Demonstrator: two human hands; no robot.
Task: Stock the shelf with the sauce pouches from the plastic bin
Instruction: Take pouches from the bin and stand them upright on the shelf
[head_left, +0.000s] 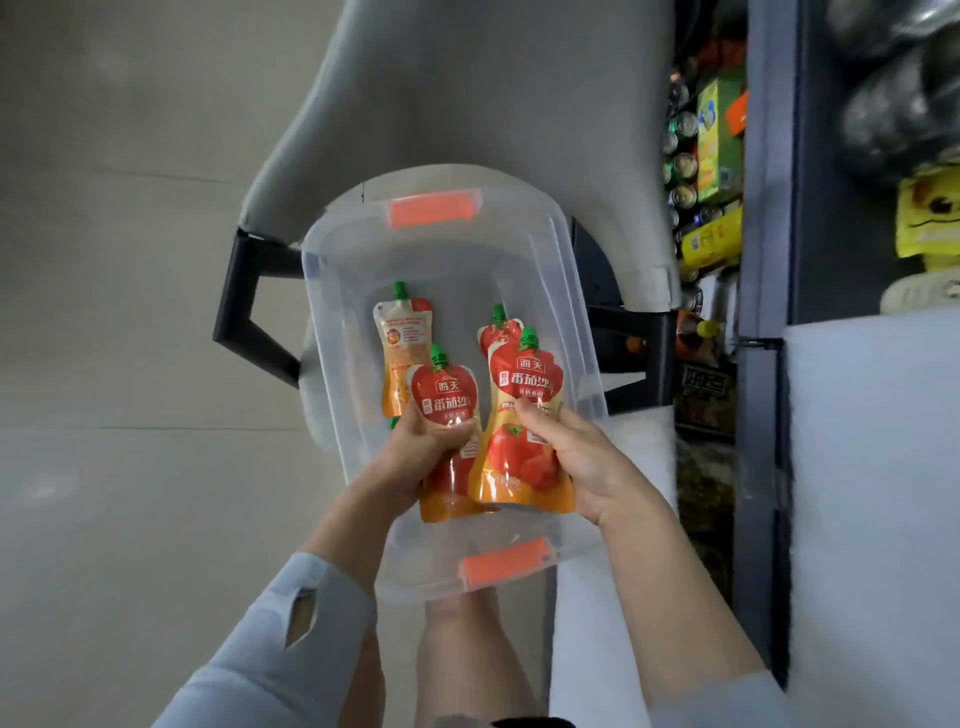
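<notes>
A clear plastic bin (332, 291) with orange latches sits on a grey chair seat below me. My left hand (415, 447) grips a red-and-orange sauce pouch (444, 395) with a green cap, held over the bin. My right hand (582, 457) grips a second, larger-looking pouch (524, 431) beside it. A pouch lying back side up (402, 338) rests on the bin floor at the left. Another pouch (498, 332) shows partly behind the right-hand one. The shelf (711, 171) stands to the right.
The grey chair (415, 104) with black armrests (244, 306) carries the bin. To the right, shelves hold cans, green boxes and yellow packs behind a dark blue upright (763, 260). Grey tiled floor lies to the left. My legs show below the bin.
</notes>
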